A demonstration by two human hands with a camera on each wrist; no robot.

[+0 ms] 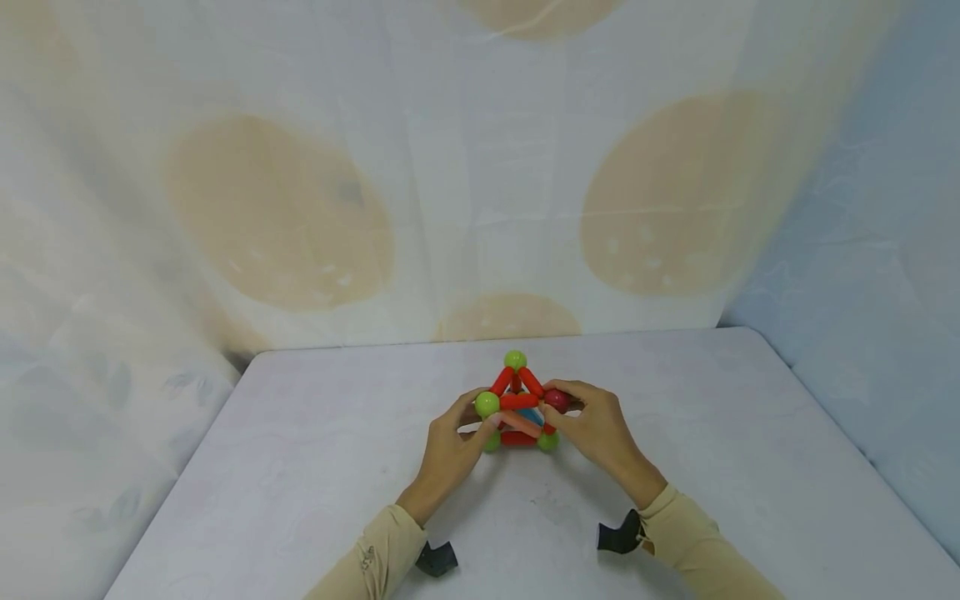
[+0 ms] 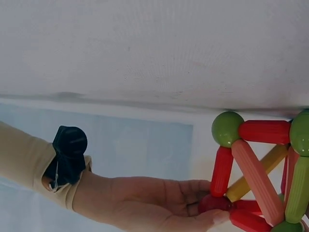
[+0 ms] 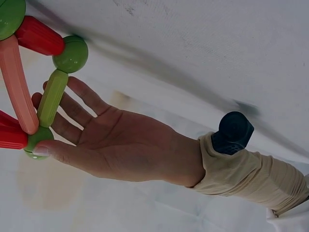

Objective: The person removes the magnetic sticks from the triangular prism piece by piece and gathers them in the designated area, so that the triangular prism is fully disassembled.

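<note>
While both hands hold the toy, the person works on a little pyramid of sticks and balls [image 1: 517,408] that stands near the middle of the white table [image 1: 300,467]. The left hand [image 1: 450,446] has its fingers bent around the green ball [image 1: 487,404] at the left corner, with the thumb pressed on it. The right hand [image 1: 596,425] pinches the dark red ball [image 1: 557,399] at the right corner with its fingertips. A red stick [image 1: 519,401] runs between those two balls, and another green ball [image 1: 514,360] sits on top. To do this step well, it seems best that the person hold both corners softly and evenly. A hard push could snap a stick off its ball, because the parts look only lightly joined. Keeping the bottom balls down on the table should help the shape stay standing. Small, slow moves would be safest here.
</note>
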